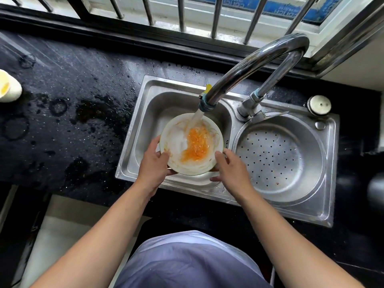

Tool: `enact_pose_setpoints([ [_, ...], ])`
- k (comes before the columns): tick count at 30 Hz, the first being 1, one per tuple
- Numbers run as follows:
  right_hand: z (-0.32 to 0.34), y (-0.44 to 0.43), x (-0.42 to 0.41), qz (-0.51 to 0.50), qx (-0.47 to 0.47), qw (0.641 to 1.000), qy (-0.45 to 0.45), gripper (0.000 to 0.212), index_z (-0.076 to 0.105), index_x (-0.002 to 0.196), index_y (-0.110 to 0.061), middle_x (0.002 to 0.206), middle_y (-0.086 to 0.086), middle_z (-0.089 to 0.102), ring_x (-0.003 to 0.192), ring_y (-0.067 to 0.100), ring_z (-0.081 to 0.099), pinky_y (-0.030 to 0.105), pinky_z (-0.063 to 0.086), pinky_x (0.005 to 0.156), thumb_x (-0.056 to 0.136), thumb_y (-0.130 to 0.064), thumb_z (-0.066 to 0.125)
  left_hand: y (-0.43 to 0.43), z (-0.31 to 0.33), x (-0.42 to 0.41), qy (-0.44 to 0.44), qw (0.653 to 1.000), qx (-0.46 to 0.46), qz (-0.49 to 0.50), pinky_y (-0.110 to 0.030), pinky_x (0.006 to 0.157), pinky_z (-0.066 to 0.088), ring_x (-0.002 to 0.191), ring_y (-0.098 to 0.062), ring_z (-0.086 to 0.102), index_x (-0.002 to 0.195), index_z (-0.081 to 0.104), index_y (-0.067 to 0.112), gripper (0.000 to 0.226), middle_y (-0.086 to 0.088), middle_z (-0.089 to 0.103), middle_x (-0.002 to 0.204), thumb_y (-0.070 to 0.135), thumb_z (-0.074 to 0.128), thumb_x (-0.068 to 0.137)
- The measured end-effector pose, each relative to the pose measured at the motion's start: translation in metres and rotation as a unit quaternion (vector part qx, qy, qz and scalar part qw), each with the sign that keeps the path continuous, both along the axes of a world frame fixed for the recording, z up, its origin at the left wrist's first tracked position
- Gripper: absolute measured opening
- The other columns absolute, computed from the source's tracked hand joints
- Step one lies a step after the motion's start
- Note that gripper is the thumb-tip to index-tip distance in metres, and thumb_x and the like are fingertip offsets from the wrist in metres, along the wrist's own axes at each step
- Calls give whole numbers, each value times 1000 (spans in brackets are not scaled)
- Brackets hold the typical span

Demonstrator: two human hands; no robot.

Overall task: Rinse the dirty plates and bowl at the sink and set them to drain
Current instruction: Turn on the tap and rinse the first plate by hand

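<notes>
Nearest, a bluish-grey garment [187,260] at the bottom edge, with two bare forearms reaching forward over the black counter front. Left hand [152,163] clamped on the near-left rim of a white plate [176,140], thumb over the top edge, fingers curled underneath and hidden. Right hand [231,169] closed on the near-right rim, thumb tip resting on the edge, remaining fingers tucked below the plate. Plate held over the left basin of a steel double sink [133,142], tilted slightly, smeared with orange food residue [196,145] and thin pale streaks. Stream of water [195,119] striking the upper part of the plate and spreading across the smear. Right basin holding a round perforated strainer pan [278,156], lying unoccupied. Beyond, a curved chrome faucet [259,59] arching from the sink divider to above the plate. Left, wet black countertop [68,104] marked with puddles and ring stains; pale cup [9,87] at the far left edge. Farthest, window bars [180,13].
</notes>
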State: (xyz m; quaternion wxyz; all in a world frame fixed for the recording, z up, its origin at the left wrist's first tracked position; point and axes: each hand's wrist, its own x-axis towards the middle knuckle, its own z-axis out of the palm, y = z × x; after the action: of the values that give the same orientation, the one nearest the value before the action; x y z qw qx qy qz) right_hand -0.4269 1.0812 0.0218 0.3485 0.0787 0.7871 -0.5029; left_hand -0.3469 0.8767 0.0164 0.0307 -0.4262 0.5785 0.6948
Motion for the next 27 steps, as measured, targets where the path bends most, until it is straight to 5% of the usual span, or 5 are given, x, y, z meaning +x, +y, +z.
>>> enact_pose_setpoints([
  [7, 10, -22, -11, -3, 2, 1000, 16, 25, 68, 122, -19, 80, -4, 77, 71, 11, 76, 37, 66, 63, 102, -21, 54, -8, 1, 0, 9, 1000, 2, 26, -39, 64, 66, 109, -22, 71, 127, 55, 44, 46, 2, 69, 122, 4, 49, 106],
  [12, 9, -32, -14, 28, 30, 997, 62, 23, 66, 119, -12, 48, -27, 55, 50, -6, 62, 27, 64, 58, 101, -13, 52, -14, 1, 0, 20, 999, -9, 30, -38, 63, 66, 116, -32, 68, 128, 53, 43, 45, -11, 64, 134, 4, 48, 107],
  [15, 15, -36, -13, 43, 76, 992, 91, 30, 62, 128, -16, 90, -19, 75, 79, 7, 73, 33, 62, 80, 99, -20, 54, -16, 3, 1, 19, 999, -5, 30, -38, 63, 66, 115, -31, 68, 124, 55, 45, 46, -7, 65, 131, 3, 48, 107],
  [20, 20, -55, -4, 195, 184, 893, 362, 36, 65, 128, -11, 146, 12, 54, 132, 32, 53, 44, 46, 107, 93, -15, 59, -18, 1, 3, 15, 999, -29, 19, -35, 61, 65, 104, -16, 69, 138, 51, 34, 45, 7, 66, 119, 3, 49, 106],
  [27, 24, -103, -3, 480, 102, 849, 195, 37, 53, 137, -14, 148, 13, 47, 133, 37, 50, 45, 46, 103, 101, -20, 48, -10, -1, 1, 13, 999, -30, -8, -41, 62, 65, 90, -25, 80, 130, 58, 39, 47, 4, 81, 95, 2, 49, 103],
])
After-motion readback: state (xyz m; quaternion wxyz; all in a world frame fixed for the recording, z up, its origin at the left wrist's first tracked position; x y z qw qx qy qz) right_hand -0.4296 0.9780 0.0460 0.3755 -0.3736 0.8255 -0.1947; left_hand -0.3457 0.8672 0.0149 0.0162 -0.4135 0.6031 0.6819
